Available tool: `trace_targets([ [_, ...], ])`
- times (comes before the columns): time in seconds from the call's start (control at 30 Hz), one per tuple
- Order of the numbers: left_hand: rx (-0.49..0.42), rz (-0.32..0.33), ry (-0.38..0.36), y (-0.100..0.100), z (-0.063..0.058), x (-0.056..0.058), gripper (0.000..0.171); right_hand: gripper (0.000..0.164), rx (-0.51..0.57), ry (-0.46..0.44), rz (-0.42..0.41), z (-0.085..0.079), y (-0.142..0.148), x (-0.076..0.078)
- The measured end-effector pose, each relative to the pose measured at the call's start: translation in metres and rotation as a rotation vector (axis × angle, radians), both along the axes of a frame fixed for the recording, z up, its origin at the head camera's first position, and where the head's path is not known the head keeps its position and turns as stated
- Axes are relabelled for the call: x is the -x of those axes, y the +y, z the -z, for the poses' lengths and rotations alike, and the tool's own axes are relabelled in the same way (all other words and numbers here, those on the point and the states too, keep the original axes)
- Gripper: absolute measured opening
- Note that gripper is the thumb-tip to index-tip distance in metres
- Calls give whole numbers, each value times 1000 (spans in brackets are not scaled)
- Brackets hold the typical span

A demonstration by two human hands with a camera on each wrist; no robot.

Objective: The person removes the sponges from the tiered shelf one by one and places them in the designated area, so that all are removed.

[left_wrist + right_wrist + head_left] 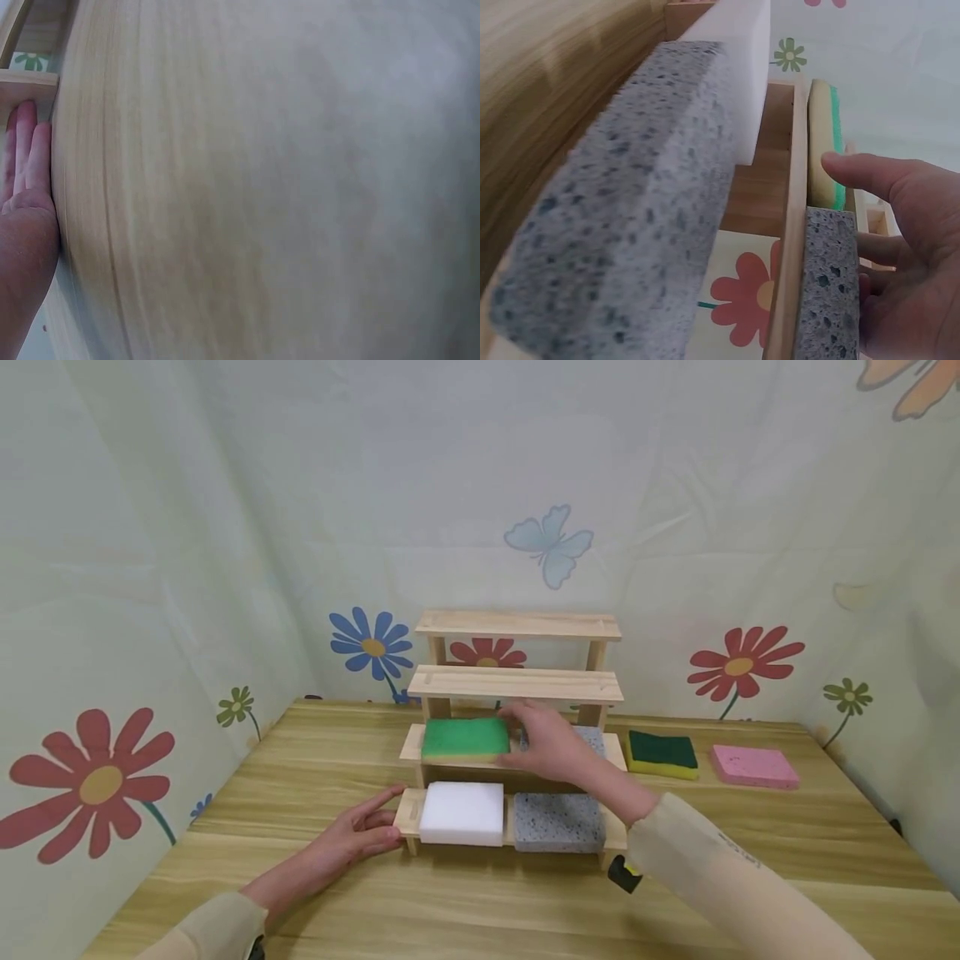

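A stepped wooden shelf rack (517, 683) stands on the table. My left hand (352, 835) holds the left end of its lowest tier, thumb at the front and fingers behind; in the left wrist view the fingers (27, 146) reach the board's end. My right hand (553, 742) is at the second tier, pinching the right end of a green-and-yellow sponge (465, 739). In the right wrist view its thumb (862, 171) lies against the sponge's yellow side. A grey speckled sponge (829, 277) beside it is partly covered by that hand in the head view.
On the lowest tier sit a white sponge (462, 814) and another grey speckled sponge (558, 822). Right of the rack lie a dark green-and-yellow sponge (662, 755) and a pink sponge (754, 767) on the table (750, 843). A flowered curtain (450, 485) hangs behind.
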State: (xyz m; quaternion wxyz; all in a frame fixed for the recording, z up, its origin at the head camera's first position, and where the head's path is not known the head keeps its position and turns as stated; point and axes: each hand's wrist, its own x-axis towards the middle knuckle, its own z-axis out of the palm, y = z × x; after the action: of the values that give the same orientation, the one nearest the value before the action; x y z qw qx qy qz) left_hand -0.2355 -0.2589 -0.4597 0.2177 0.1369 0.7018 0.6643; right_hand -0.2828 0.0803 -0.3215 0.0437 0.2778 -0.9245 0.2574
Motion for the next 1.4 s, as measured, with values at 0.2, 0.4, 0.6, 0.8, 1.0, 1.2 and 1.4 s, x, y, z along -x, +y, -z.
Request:
trace_targets([
  [0.2,4,-6,-6,0,-1,-2,78,75,-61,12,-7,-3,-4,4],
  [0.4,11,0,-2,1,-2,-2,76,77,-116,13,6,-4,-6,6],
  [0.6,4,3,-5,1,-2,-1,76,78,-207,6,-30,-6,-9,10],
  [0.8,5,-2,-5,1,-1,-1,77,72,-287,-8,-63,-12,-11,12],
  [1.0,-2,-7,-4,1,-1,-1,76,62,-264,14,-52,-9,-9,12],
  [1.2,0,-7,-11,1,-1,-1,77,63,-186,24,-43,-4,-5,10],
  [1.4,0,-7,-14,1,-1,-1,77,71,-196,14,-35,-4,-5,9],
])
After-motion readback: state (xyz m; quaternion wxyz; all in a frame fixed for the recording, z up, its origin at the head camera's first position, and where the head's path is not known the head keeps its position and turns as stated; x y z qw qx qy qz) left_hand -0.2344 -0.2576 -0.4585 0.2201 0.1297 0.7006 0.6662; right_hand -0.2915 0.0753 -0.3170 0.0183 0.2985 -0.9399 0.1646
